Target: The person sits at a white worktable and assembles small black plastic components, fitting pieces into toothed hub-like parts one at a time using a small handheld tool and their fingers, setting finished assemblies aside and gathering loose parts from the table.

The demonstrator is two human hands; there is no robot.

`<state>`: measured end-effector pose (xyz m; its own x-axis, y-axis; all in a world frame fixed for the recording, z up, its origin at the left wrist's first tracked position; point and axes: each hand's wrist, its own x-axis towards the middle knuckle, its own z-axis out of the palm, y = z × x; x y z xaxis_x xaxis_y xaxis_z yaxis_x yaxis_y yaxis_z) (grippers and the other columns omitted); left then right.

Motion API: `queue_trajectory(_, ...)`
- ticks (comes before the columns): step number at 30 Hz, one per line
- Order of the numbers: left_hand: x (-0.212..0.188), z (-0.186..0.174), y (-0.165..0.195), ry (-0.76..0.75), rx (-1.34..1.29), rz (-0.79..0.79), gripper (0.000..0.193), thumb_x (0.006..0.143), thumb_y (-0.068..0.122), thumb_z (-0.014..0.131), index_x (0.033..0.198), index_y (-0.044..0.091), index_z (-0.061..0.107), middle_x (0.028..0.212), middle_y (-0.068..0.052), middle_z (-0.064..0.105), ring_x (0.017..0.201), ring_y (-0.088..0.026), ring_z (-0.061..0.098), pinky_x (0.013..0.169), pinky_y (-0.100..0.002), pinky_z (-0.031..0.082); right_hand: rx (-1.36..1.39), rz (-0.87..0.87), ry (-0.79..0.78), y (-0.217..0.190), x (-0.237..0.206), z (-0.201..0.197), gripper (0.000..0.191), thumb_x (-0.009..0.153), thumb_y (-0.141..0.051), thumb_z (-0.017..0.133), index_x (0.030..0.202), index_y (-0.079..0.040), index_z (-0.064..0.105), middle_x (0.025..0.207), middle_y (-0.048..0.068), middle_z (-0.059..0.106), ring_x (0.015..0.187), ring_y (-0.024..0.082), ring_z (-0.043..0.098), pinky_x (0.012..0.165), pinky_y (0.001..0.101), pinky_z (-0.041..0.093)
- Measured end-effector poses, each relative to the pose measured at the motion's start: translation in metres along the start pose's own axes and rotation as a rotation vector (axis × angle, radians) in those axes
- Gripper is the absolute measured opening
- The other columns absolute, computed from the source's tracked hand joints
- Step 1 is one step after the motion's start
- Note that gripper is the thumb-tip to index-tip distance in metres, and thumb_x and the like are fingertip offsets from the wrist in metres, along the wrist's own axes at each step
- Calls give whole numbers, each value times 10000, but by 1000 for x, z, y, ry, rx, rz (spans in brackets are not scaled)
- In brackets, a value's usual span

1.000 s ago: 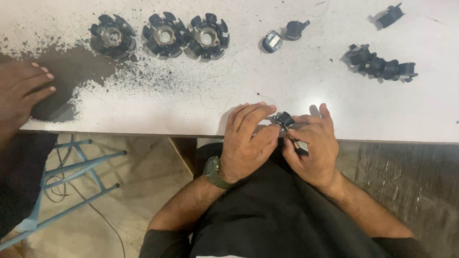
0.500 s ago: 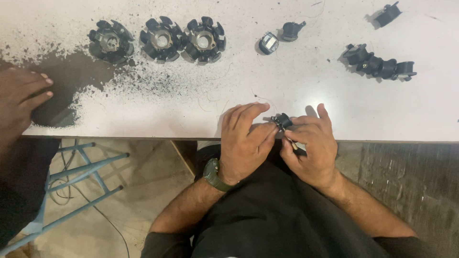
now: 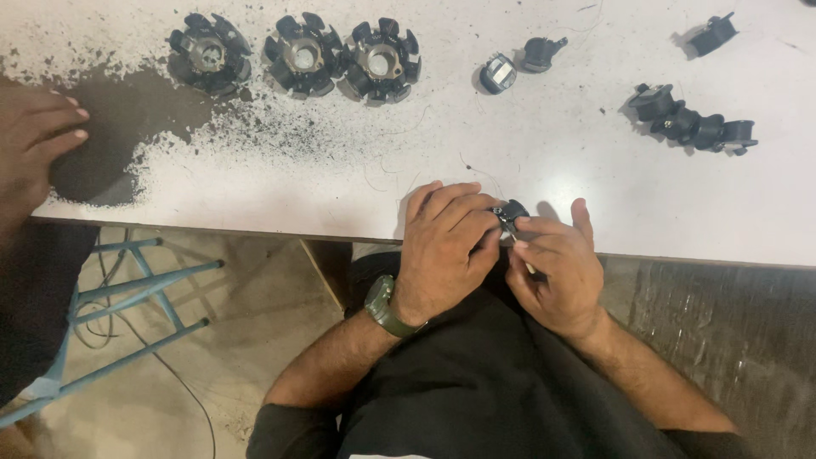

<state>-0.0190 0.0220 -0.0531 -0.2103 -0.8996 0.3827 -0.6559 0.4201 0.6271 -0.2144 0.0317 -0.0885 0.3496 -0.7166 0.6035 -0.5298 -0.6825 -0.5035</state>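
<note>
At the near edge of a white counter (image 3: 595, 195), a person's left hand (image 3: 442, 246) and right hand (image 3: 557, 276) close together on a small black part (image 3: 512, 211), fingers clamped around it; the right hand also grips a thin tool (image 3: 520, 253). Three black toothed rings (image 3: 293, 59) line the far left, beside a spread of dark powder (image 3: 127, 136). Loose black pieces (image 3: 693, 123) lie far right. Another person's hand (image 3: 34, 140) rests at the left edge.

Bright even overhead light w/ short soft shadows beside parts on white table (image 3: 527, 161), sharp, no glare.
</note>
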Motion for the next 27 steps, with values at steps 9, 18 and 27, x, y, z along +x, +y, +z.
queue_trajectory(9, 0, -2, -4, -13, -68, 7, 114, 887, 90, 720, 996, 101, 689, 1198, -3, 705, 1306, -249, 579, 1149, -500, 368, -49, 24, -26, -10, 12, -4, 346, 832, 94, 784, 1075, -82, 610, 961, 67, 673, 1094, 262, 709, 1255, 545, 326)
queue_trajectory(18, 9, -16, 7, 39, -88, -82, 126, 825, 106, 746, 924, 68, 677, 1211, -100, 675, 1301, -328, 574, 1078, -478, 459, -112, 32, -6, -13, 27, -33, 319, 807, 51, 765, 1063, -131, 711, 970, 39, 630, 1165, 268, 654, 1297, 576, 210)
queue_trajectory(27, 29, -8, 13, 0, 16, -24, 135, 858, 171, 768, 879, 57, 699, 1237, -135, 667, 1286, -379, 558, 1071, -531, 420, -220, 166, -110, -7, 41, -23, 390, 751, -190, 872, 1102, -96, 731, 1109, 74, 598, 1248, 301, 546, 1247, 668, 143)
